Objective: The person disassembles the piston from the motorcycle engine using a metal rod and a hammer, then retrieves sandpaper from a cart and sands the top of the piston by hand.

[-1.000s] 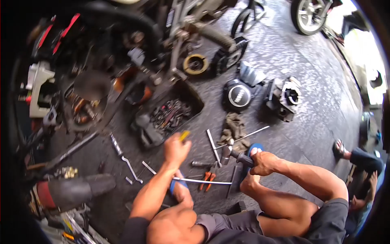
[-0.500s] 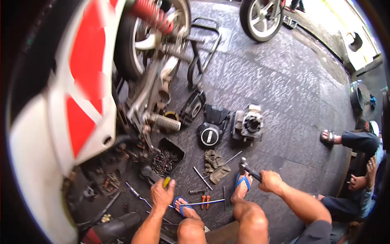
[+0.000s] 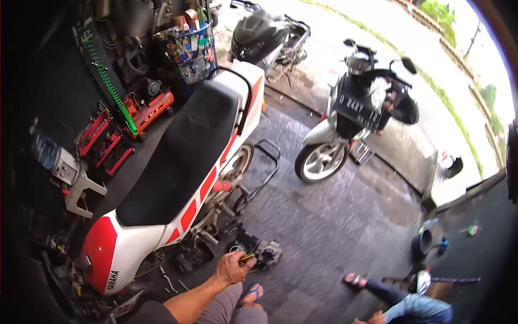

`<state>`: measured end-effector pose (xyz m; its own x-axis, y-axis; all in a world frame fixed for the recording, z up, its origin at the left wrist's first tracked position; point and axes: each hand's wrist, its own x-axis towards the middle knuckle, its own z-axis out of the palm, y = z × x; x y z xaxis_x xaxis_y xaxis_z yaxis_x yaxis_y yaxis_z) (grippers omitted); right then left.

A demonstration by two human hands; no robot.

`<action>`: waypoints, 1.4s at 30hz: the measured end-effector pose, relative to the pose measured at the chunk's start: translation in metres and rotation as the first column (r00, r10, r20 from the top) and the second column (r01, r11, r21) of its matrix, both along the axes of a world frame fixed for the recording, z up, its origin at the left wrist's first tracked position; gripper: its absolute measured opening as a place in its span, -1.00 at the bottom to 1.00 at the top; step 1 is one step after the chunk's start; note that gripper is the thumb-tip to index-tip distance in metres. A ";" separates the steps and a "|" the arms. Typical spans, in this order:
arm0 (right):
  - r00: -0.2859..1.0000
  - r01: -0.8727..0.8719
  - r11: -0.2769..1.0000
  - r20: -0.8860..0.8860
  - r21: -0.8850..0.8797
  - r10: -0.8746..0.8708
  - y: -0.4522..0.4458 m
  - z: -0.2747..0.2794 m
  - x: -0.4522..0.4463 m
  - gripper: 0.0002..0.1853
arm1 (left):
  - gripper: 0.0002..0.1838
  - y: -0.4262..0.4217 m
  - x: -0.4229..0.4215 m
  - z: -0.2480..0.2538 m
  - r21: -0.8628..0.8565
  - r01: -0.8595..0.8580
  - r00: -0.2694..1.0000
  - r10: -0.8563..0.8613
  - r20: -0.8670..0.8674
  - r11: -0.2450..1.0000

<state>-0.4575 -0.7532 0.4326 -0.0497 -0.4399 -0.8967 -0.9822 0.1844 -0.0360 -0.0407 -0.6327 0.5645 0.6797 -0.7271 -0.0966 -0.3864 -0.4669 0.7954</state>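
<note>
My left hand is closed around a small tool with a yellow-and-black handle; its working end cannot be made out. Just beyond the hand, the engine cylinder block rests on the dark floor, partly hidden by my fingers. Further left, the white and red motorcycle stands with its rear wheel and swingarm side toward me. Below my hand is my foot in a blue sandal. My right hand is out of view.
A scooter and a dark motorbike stand further off. Red tool trays, an orange compressor and a white stool line the left side. At lower right sits another person. A black bucket is by the wall.
My view has swung up and back, bringing in the whole motorcycle and the street. The right hand with the hammer has left the view. My left hand still grips the yellow-handled tool, now raised.
</note>
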 end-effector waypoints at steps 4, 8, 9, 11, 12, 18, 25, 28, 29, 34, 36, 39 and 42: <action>0.983 -0.024 0.990 0.179 -0.136 0.049 -0.104 0.052 0.075 -0.54 | -0.41 -0.066 0.039 0.062 -0.193 0.012 0.998 0.000 0.063 0.981; 0.955 -0.066 0.974 0.270 -0.218 0.125 -0.193 0.080 0.144 -0.56 | -0.46 -0.122 0.114 0.130 -0.313 0.022 0.960 0.068 0.272 0.949; 0.951 -0.079 0.971 0.276 -0.224 0.141 -0.213 0.082 0.162 -0.57 | -0.46 -0.133 0.140 0.143 -0.299 0.010 0.932 0.099 0.349 0.954; 0.947 -0.098 0.968 0.278 -0.232 0.162 -0.254 0.084 0.200 -0.58 | -0.47 -0.159 0.193 0.165 -0.424 -0.043 0.918 0.203 0.341 0.905; 0.950 -0.098 0.968 0.270 -0.229 0.160 -0.274 0.084 0.221 -0.58 | -0.46 -0.173 0.224 0.174 -0.444 -0.075 0.892 0.259 0.370 0.893; 0.969 -0.209 0.963 0.100 -0.169 0.227 -0.410 0.082 0.318 -0.61 | -0.62 -0.286 0.456 0.207 -0.551 -0.335 0.582 0.628 0.517 0.764; 0.887 -0.456 0.884 0.028 -0.102 0.460 -0.570 0.109 0.466 -0.65 | -0.48 -0.304 0.628 0.153 -0.355 -0.681 0.431 0.742 0.514 0.641; 0.727 -0.676 0.717 0.005 -0.171 0.687 -0.647 0.127 0.584 -0.61 | -0.48 -0.311 0.616 0.149 -0.306 -0.686 0.487 0.729 0.482 0.660; 0.725 -0.668 0.724 0.071 -0.173 0.685 -0.669 0.132 0.630 -0.62 | -0.48 -0.312 0.614 0.149 -0.272 -0.691 0.512 0.719 0.469 0.670; 0.436 -0.898 0.436 0.011 -0.063 0.900 -0.781 0.102 0.861 -0.68 | -0.45 -0.303 0.605 0.131 -0.240 -0.827 0.369 0.814 0.449 0.507; -0.430 -0.883 -0.399 0.081 -0.249 0.899 -0.844 0.072 0.961 -0.29 | -0.47 -0.304 0.600 0.127 -0.202 -0.833 0.384 0.802 0.458 0.515; -0.652 -0.758 -0.647 0.048 -0.083 0.757 -0.885 0.051 1.111 -0.23 | -0.50 -0.307 0.607 0.120 -0.097 -0.898 0.358 0.841 0.405 0.429; -0.725 -0.683 -0.727 -0.054 -0.077 0.687 -0.859 0.070 1.223 -0.62 | -0.47 -0.320 0.607 0.129 0.015 -0.912 0.384 0.841 0.382 0.410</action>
